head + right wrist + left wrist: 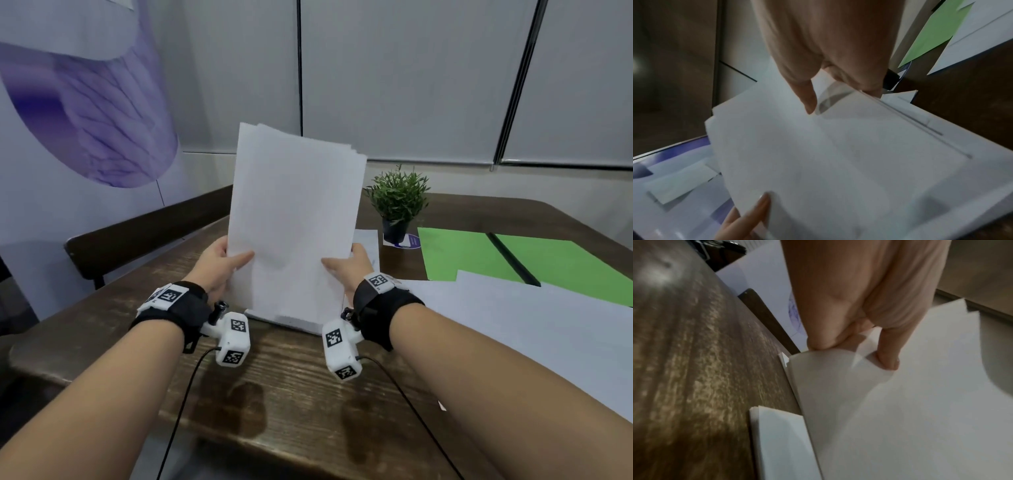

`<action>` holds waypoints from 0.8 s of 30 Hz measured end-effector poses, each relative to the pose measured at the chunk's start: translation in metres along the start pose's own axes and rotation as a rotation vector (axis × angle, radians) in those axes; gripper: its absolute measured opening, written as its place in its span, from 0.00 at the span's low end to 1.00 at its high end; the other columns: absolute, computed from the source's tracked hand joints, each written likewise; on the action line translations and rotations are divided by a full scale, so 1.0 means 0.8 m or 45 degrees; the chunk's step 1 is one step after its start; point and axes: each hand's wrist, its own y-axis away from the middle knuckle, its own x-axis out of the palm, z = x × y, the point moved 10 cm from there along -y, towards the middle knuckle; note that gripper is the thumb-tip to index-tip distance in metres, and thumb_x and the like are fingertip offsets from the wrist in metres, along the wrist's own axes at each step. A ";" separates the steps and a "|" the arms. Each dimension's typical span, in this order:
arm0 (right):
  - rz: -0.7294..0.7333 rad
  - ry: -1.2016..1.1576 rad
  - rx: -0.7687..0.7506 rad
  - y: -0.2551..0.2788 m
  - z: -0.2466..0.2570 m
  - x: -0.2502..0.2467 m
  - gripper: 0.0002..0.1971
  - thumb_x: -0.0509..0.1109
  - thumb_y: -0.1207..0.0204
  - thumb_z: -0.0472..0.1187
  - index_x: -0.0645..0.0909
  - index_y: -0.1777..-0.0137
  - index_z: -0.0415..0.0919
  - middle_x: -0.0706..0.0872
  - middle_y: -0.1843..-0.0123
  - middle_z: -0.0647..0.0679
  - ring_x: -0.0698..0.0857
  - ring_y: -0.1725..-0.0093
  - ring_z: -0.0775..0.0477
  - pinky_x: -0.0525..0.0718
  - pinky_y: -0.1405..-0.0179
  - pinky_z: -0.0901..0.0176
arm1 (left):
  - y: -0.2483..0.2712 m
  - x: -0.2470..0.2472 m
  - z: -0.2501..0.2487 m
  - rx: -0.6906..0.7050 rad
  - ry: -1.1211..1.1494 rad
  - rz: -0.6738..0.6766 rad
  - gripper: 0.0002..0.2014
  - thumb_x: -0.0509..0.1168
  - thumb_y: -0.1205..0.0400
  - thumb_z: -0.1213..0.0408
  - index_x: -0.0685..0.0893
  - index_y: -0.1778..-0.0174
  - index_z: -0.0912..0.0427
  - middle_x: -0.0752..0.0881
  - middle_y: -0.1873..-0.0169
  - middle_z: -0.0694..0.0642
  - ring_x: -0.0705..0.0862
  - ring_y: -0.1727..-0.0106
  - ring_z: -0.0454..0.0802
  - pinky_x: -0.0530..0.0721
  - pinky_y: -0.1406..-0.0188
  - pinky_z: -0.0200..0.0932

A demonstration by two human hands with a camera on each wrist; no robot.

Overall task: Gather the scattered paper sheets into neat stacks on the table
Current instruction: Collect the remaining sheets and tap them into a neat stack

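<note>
A dark wooden table fills the lower half of the head view, w/ grey panelled walls behind and a purple-patterned banner at upper left. A white paper stack is held upright at frame centre, its bottom edge resting on the table; top edges are seen slightly uneven, sheets not fully aligned. The stack's left edge is gripped by the left hand, thumb on the near face and fingers behind. The right edge is gripped the same way by the right hand, thumb in front. In the left wrist view the sheets are seen pinched between thumb and fingers, w/ a separate low pile of white sheets lying flat on the table at lower centre; both wrist views are blurred.

To the right of the stack, at mid-right of the head view, a small potted plant stands on the table. Further right a green sheet lies flat, crossed by a black strip. Large white sheets are spread over the right side, partly overlapping the green one. A dark bench back is seen beyond the table's left edge.
</note>
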 end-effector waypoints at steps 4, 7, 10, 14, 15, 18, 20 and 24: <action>-0.029 -0.077 -0.149 0.006 0.040 -0.028 0.15 0.73 0.30 0.25 0.76 0.50 0.43 0.86 0.48 0.40 0.87 0.46 0.38 0.85 0.40 0.42 | 0.012 0.038 -0.013 0.118 0.090 0.024 0.18 0.67 0.21 0.75 0.75 0.38 0.56 0.87 0.46 0.53 0.87 0.48 0.49 0.84 0.49 0.45; 0.029 -0.131 -0.170 0.010 0.038 -0.040 0.16 0.76 0.31 0.27 0.77 0.51 0.46 0.89 0.49 0.39 0.88 0.50 0.39 0.86 0.45 0.47 | 0.018 0.045 -0.012 0.173 0.141 -0.034 0.21 0.71 0.21 0.68 0.72 0.34 0.59 0.87 0.46 0.55 0.87 0.47 0.51 0.85 0.47 0.48; 0.075 -0.141 -0.101 0.015 0.025 -0.045 0.18 0.78 0.31 0.32 0.76 0.46 0.44 0.88 0.48 0.37 0.87 0.54 0.40 0.84 0.52 0.48 | 0.015 0.035 0.001 0.138 0.173 -0.152 0.24 0.73 0.23 0.59 0.70 0.36 0.55 0.86 0.44 0.56 0.87 0.45 0.54 0.85 0.44 0.55; 0.031 -0.084 -0.111 0.018 0.020 -0.038 0.18 0.77 0.35 0.38 0.77 0.47 0.46 0.89 0.47 0.41 0.88 0.51 0.41 0.86 0.43 0.44 | 0.022 0.041 -0.008 0.216 0.113 -0.184 0.16 0.70 0.20 0.61 0.73 0.40 0.54 0.85 0.43 0.56 0.86 0.44 0.52 0.83 0.40 0.56; 0.006 -0.055 -0.146 0.015 0.022 -0.037 0.18 0.76 0.39 0.42 0.78 0.49 0.50 0.90 0.48 0.44 0.89 0.49 0.43 0.86 0.42 0.43 | 0.023 0.043 -0.015 0.265 0.107 -0.192 0.12 0.68 0.19 0.64 0.74 0.42 0.53 0.86 0.45 0.53 0.86 0.46 0.50 0.83 0.39 0.55; -0.021 -0.036 -0.239 0.014 0.042 -0.033 0.15 0.74 0.38 0.37 0.78 0.53 0.52 0.89 0.53 0.50 0.88 0.49 0.44 0.85 0.39 0.42 | 0.025 0.049 -0.043 0.393 0.094 -0.176 0.11 0.65 0.17 0.67 0.76 0.43 0.48 0.86 0.46 0.48 0.86 0.45 0.46 0.83 0.40 0.50; -0.032 -0.068 -0.273 0.020 0.060 -0.034 0.17 0.74 0.32 0.29 0.76 0.49 0.49 0.86 0.55 0.51 0.86 0.51 0.46 0.84 0.41 0.48 | 0.021 0.053 -0.053 0.432 0.103 -0.136 0.14 0.65 0.17 0.65 0.74 0.38 0.47 0.85 0.42 0.49 0.85 0.40 0.46 0.83 0.40 0.48; 0.036 -0.028 -0.222 0.021 0.044 -0.026 0.20 0.75 0.28 0.32 0.72 0.39 0.43 0.86 0.48 0.47 0.86 0.46 0.46 0.83 0.39 0.51 | 0.013 0.051 -0.019 0.314 0.095 -0.145 0.22 0.68 0.18 0.60 0.67 0.31 0.51 0.82 0.38 0.49 0.83 0.37 0.46 0.81 0.36 0.49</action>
